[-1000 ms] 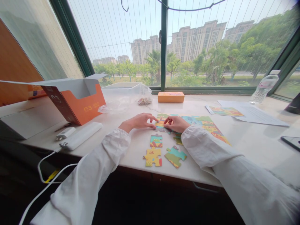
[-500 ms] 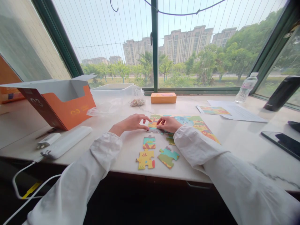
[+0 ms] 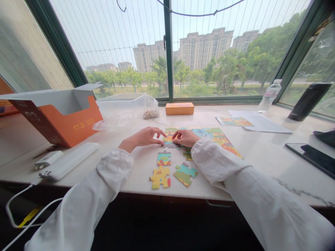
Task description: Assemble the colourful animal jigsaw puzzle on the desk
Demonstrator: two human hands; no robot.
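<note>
A partly joined jigsaw puzzle (image 3: 206,133) with a colourful animal scene lies flat on the table. My left hand (image 3: 143,137) is at its left edge, thumb and forefinger apart, their tips by the border pieces. On the same corner rests my right hand (image 3: 186,137), fingers curled and pinched at a puzzle piece (image 3: 170,144) that they partly cover. Closer to me lie a teal-and-red piece (image 3: 164,159), a yellow piece (image 3: 160,177) and a green-and-teal piece (image 3: 185,174). Another green piece (image 3: 187,154) is half hidden by my right sleeve.
An open orange box (image 3: 78,122), a clear plastic bin (image 3: 123,103) and a power strip (image 3: 70,162) stand left. A small orange box (image 3: 179,108) sits by the window. Rightward are a picture card (image 3: 234,121), papers (image 3: 269,126), a bottle (image 3: 270,96) and a phone (image 3: 311,158).
The whole view has shifted slightly, so things appear a little further left. Both hands keep nearly the same pose at the puzzle's left corner; the loose pieces lie as before.
</note>
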